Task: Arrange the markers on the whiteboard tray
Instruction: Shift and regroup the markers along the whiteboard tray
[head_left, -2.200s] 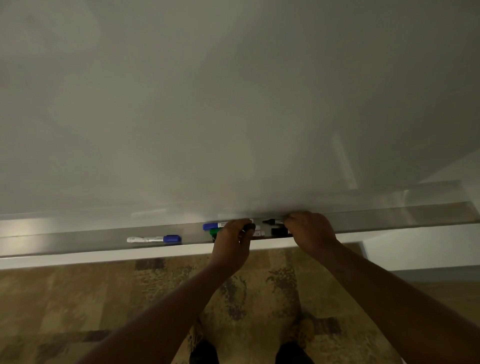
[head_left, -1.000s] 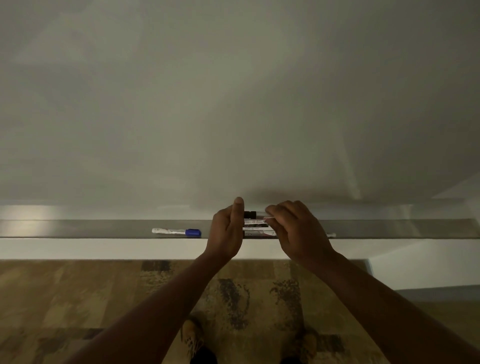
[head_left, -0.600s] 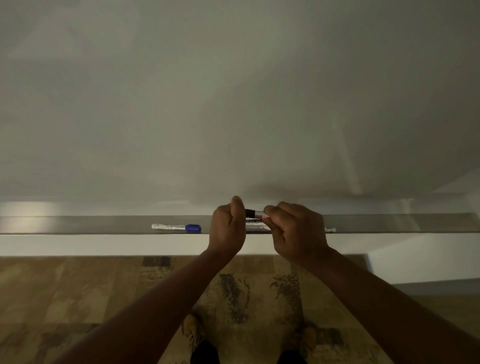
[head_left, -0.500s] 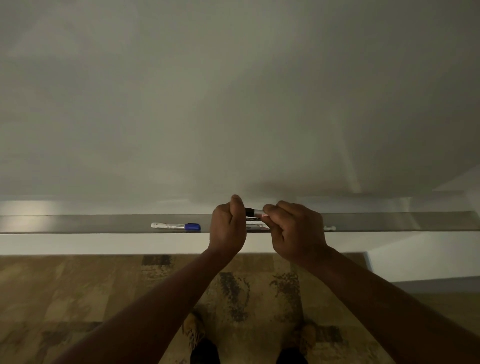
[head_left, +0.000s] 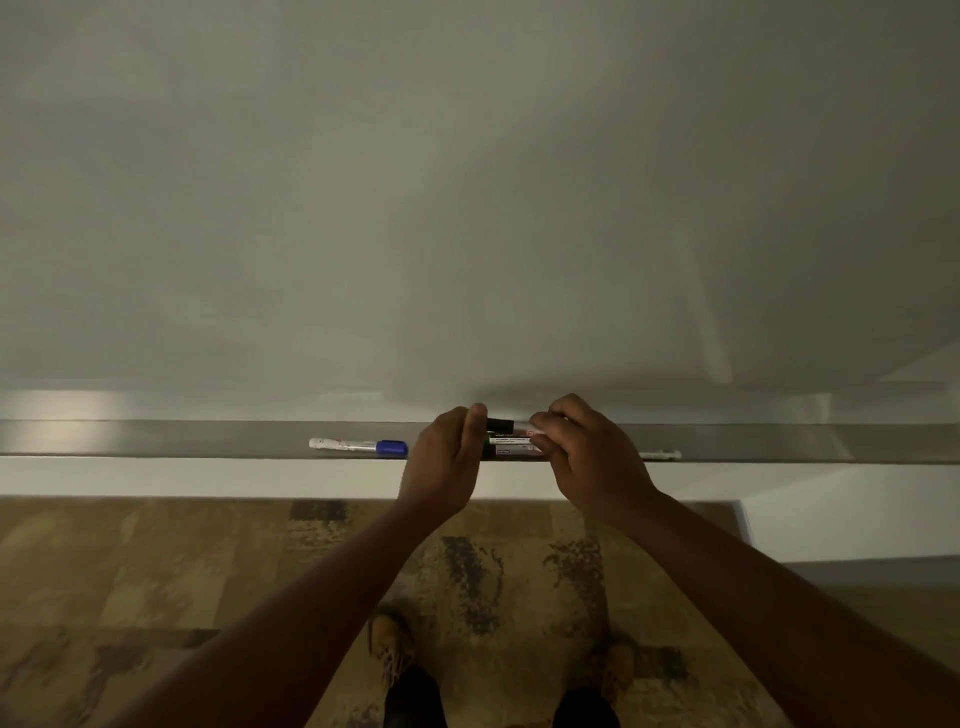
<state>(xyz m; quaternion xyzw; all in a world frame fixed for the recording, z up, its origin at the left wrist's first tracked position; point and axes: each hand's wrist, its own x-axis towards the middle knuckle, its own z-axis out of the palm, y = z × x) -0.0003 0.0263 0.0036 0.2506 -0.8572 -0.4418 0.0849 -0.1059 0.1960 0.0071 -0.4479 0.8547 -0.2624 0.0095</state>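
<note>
Whiteboard (head_left: 467, 182) fills most of what I see, blank and dim, with faint glare streaks toward the right. Below it, patterned brown carpet (head_left: 156, 597) covers the floor, and I can make out the tips of two shoes at the bottom edge. Along the board's lower edge runs the long grey tray (head_left: 156, 439), level across the view. My left hand (head_left: 447, 462) and right hand (head_left: 592, 457) meet at the middle of the tray, each curled around one end of a small bundle of markers (head_left: 511, 439) held lying lengthwise (I count about three barrels, one with a black cap, one with green, though the fingers hide the ends). The bundle sits at tray height; I cannot tell whether it touches the tray. Just left of my left hand a blue-capped marker (head_left: 358, 446) lies flat on the tray, cap toward the hands. Right of my right hand, another pale marker (head_left: 661, 455) pokes out along the tray's front lip.
</note>
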